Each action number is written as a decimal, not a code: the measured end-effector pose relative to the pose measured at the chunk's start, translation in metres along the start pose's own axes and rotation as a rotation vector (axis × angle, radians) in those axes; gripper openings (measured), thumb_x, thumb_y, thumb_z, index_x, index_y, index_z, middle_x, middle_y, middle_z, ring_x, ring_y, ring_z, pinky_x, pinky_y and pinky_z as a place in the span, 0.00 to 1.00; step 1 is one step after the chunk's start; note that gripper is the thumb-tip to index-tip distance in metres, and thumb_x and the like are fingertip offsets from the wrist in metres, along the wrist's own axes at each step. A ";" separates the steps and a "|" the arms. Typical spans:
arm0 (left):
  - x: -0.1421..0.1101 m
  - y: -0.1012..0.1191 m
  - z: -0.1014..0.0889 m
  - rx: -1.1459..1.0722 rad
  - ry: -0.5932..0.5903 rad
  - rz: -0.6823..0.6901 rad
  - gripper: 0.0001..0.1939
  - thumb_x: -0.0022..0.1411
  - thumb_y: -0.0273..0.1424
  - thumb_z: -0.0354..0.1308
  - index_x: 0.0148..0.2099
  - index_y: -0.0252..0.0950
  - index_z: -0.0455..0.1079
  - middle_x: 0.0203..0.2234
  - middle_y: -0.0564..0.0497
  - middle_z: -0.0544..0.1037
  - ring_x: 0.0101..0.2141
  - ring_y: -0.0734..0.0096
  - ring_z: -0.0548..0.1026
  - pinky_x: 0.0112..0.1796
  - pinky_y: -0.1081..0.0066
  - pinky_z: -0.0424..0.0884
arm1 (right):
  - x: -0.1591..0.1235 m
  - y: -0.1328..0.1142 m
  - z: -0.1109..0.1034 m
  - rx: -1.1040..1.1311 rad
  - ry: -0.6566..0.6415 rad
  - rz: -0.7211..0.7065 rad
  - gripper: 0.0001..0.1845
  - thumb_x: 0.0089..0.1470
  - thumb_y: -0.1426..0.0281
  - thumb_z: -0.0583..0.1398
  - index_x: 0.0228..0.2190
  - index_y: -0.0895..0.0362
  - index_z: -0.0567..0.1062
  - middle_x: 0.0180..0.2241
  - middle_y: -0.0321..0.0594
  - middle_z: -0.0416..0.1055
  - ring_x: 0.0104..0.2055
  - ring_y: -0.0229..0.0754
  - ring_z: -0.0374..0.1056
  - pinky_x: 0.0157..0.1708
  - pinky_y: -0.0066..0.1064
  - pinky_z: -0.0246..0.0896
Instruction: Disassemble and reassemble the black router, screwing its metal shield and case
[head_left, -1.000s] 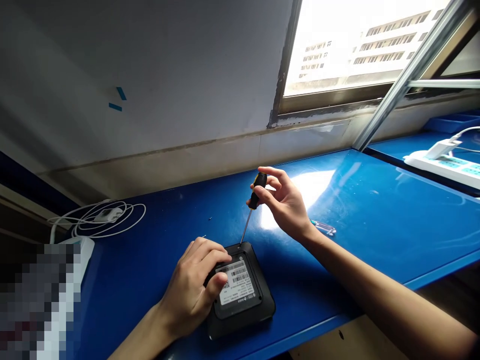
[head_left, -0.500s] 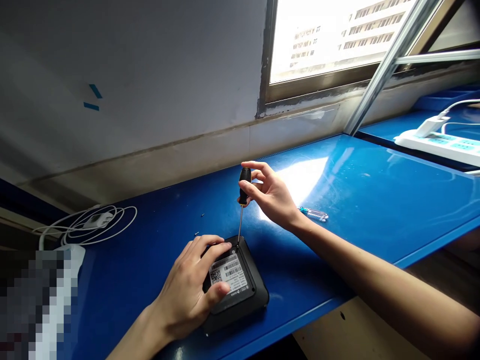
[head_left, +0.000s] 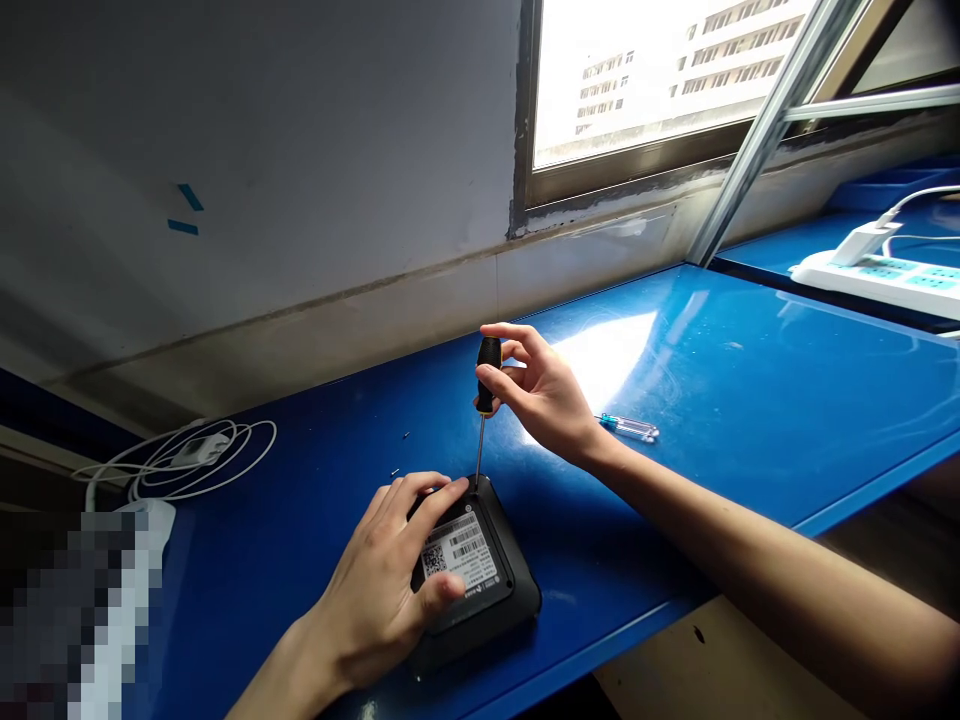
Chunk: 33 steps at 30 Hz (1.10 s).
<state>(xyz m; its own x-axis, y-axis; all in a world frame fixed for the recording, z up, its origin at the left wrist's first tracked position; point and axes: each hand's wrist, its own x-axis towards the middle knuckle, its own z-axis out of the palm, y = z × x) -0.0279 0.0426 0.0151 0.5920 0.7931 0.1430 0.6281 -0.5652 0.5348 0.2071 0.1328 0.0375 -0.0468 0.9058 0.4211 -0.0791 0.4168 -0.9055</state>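
Note:
A black square electronics box (head_left: 491,625) with rounded corners lies label side up on the blue table. Its white label (head_left: 469,550) carries a QR code and barcodes. My left hand (head_left: 394,565) grips the box from the left, thumb over the near part and index finger by the far corner. Held nearly upright, a screwdriver (head_left: 489,375) with a black and yellow handle is in my right hand (head_left: 536,390). Its tip meets the box at the far corner, close to my left index fingertip; the screw there is too small to make out.
Two small screws (head_left: 406,435) lie beyond the box. A clear-handled screwdriver (head_left: 628,428) rests right of my right wrist. White cables (head_left: 247,470) coil at the left. A white power strip (head_left: 885,280) sits at the far right, past a metal post (head_left: 739,190).
My left index finger has shifted slightly toward the screwdriver tip. The right hand stays in place with the screwdriver at the same corner. The view has moved slightly.

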 end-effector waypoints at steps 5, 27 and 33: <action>0.001 0.000 0.000 0.000 0.005 0.002 0.39 0.66 0.64 0.38 0.68 0.48 0.60 0.60 0.45 0.67 0.55 0.50 0.69 0.55 0.51 0.68 | 0.000 -0.003 0.000 0.028 0.006 -0.019 0.26 0.54 0.58 0.67 0.51 0.51 0.69 0.36 0.31 0.59 0.24 0.30 0.71 0.23 0.27 0.77; 0.001 0.002 -0.001 0.086 -0.037 0.011 0.33 0.69 0.61 0.40 0.67 0.54 0.63 0.60 0.47 0.66 0.56 0.49 0.68 0.54 0.50 0.69 | -0.003 0.006 0.005 -0.053 0.052 0.007 0.27 0.52 0.56 0.69 0.49 0.49 0.67 0.33 0.29 0.63 0.23 0.33 0.70 0.18 0.25 0.71; 0.001 0.005 -0.002 0.128 -0.062 0.030 0.36 0.69 0.61 0.39 0.69 0.49 0.61 0.63 0.44 0.64 0.57 0.46 0.67 0.56 0.46 0.68 | 0.000 0.008 0.001 -0.058 0.192 -0.080 0.28 0.50 0.56 0.71 0.47 0.48 0.65 0.37 0.31 0.65 0.27 0.36 0.75 0.30 0.32 0.77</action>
<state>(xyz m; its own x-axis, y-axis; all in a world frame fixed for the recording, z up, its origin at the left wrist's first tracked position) -0.0250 0.0414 0.0191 0.6393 0.7620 0.1033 0.6665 -0.6160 0.4200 0.2050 0.1361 0.0299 0.1486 0.8649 0.4794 -0.0176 0.4870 -0.8732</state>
